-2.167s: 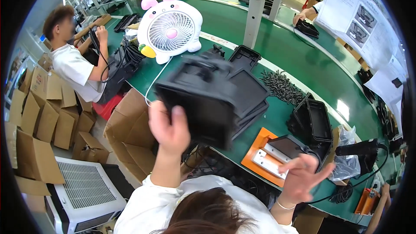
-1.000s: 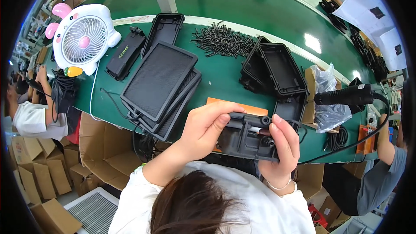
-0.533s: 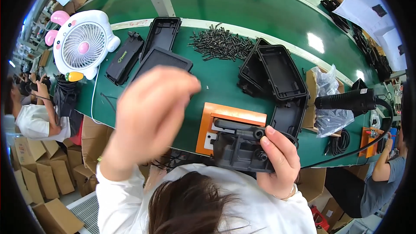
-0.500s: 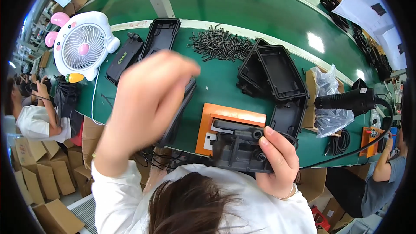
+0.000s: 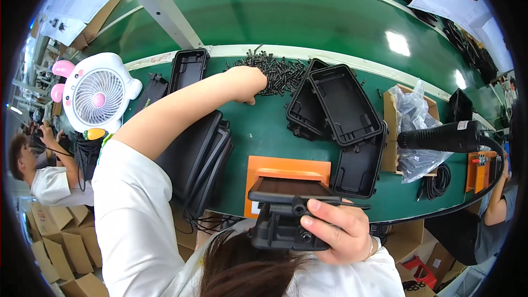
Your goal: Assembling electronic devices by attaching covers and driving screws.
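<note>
Black housing (image 5: 278,226) in the head view, at five o'clock from centre, gripped firmly by the right hand (image 5: 341,228), fingers curled over the right end. Held tilted, overlapping the orange fixture (image 5: 289,163) at the same hour; touching or apart, cannot tell. Flat dark panel (image 5: 291,187) along the housing's far side; joined or merely held against it, cannot tell. Left hand (image 5: 247,83) at eleven, lowered at the near-left edge of the loose fittings (image 5: 283,71) at twelve; fingertips hidden, so pinched on something or not, cannot tell

Judging progress: apparently partway, with housing and panel together in one hand. Two round ports (image 5: 298,208) facing the body, too small to tell if filled. Seemingly left: loose fittings in plenty, stacked panels (image 5: 190,151) at eight, open boxes (image 5: 346,104) at two, all apart from the housing. At three, black tool (image 5: 440,136) beside a clear bag (image 5: 415,110) and carton (image 5: 390,132); at nine to ten, white fan (image 5: 99,93)
</note>
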The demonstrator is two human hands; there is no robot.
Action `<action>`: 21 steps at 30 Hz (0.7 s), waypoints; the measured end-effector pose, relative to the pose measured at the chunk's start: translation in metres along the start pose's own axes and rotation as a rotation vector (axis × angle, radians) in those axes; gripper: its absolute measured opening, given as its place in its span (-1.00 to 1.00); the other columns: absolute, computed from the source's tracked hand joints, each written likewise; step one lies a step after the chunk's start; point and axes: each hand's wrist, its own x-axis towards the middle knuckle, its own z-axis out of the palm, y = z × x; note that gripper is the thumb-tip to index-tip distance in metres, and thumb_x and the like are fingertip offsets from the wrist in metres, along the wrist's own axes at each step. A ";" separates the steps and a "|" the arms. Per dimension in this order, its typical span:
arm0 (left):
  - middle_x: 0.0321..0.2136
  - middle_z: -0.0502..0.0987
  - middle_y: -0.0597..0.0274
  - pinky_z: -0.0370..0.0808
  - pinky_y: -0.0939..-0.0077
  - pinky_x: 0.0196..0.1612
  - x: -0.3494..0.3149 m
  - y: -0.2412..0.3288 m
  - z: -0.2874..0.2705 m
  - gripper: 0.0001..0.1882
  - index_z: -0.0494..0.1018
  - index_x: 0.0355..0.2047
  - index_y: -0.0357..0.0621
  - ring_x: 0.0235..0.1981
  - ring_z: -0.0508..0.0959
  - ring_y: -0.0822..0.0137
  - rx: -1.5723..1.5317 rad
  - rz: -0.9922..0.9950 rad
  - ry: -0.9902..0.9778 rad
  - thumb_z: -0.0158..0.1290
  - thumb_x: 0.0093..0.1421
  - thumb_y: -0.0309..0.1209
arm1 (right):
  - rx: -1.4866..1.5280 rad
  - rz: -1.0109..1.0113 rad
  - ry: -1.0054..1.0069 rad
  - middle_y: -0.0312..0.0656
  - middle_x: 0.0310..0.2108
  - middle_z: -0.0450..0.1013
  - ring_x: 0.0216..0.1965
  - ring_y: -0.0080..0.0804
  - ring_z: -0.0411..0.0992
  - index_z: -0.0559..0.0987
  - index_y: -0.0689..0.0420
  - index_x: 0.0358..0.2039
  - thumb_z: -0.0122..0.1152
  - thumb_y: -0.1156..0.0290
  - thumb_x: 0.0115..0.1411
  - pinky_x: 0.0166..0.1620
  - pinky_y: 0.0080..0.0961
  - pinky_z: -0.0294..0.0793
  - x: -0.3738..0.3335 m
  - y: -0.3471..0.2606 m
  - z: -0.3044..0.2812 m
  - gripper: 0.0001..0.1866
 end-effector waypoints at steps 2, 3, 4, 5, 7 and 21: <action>-0.51 0.54 0.05 0.50 0.25 -0.30 0.002 0.001 0.002 -0.75 0.53 -0.54 -0.23 -0.39 0.55 0.05 0.114 0.042 0.040 0.25 -0.16 -0.31 | 0.003 -0.013 -0.009 -0.06 -0.11 0.43 -0.34 -0.30 0.51 0.58 0.19 -0.25 0.22 0.55 -0.32 -0.39 -0.61 0.44 0.002 -0.001 -0.002 -0.53; -0.47 0.54 0.03 0.50 0.24 -0.28 0.002 0.006 -0.001 -0.78 0.53 -0.51 -0.23 -0.36 0.55 0.05 0.144 0.035 0.005 0.21 -0.14 -0.35 | 0.023 0.000 -0.019 -0.06 -0.11 0.43 -0.33 -0.30 0.52 0.58 0.19 -0.25 0.22 0.54 -0.32 -0.38 -0.60 0.44 0.002 -0.001 -0.002 -0.54; -0.47 0.54 0.03 0.50 0.24 -0.28 0.001 0.006 -0.001 -0.78 0.53 -0.51 -0.23 -0.36 0.55 0.05 0.141 0.037 0.004 0.21 -0.14 -0.35 | 0.043 0.011 -0.030 -0.06 -0.11 0.43 -0.31 -0.30 0.52 0.59 0.18 -0.26 0.23 0.53 -0.31 -0.37 -0.59 0.44 0.002 -0.002 -0.003 -0.55; -0.49 0.53 0.03 0.50 0.24 -0.29 0.001 0.006 0.000 -0.82 0.52 -0.53 -0.24 -0.37 0.55 0.05 0.156 0.031 0.013 0.17 -0.13 -0.38 | 0.050 -0.002 -0.025 -0.06 -0.10 0.42 -0.31 -0.30 0.52 0.59 0.17 -0.26 0.24 0.50 -0.31 -0.37 -0.59 0.43 0.000 0.000 -0.001 -0.55; -0.51 0.52 0.03 0.49 0.24 -0.30 -0.005 0.005 -0.002 -0.86 0.50 -0.54 -0.25 -0.38 0.54 0.05 0.167 0.021 0.019 0.12 -0.12 -0.42 | 0.055 -0.002 -0.029 -0.06 -0.10 0.42 -0.31 -0.31 0.52 0.59 0.17 -0.26 0.23 0.50 -0.31 -0.36 -0.59 0.42 0.003 -0.001 -0.001 -0.55; -0.48 0.52 0.13 0.45 0.53 -0.50 -0.152 0.133 -0.025 -0.82 0.48 -0.41 -0.28 -0.54 0.52 0.22 -0.840 0.652 1.041 0.16 -0.10 -0.64 | -0.069 -0.003 0.060 0.00 -0.10 0.41 -0.38 -0.30 0.48 0.54 0.25 -0.21 0.21 0.60 -0.27 -0.41 -0.53 0.39 -0.001 -0.004 0.008 -0.53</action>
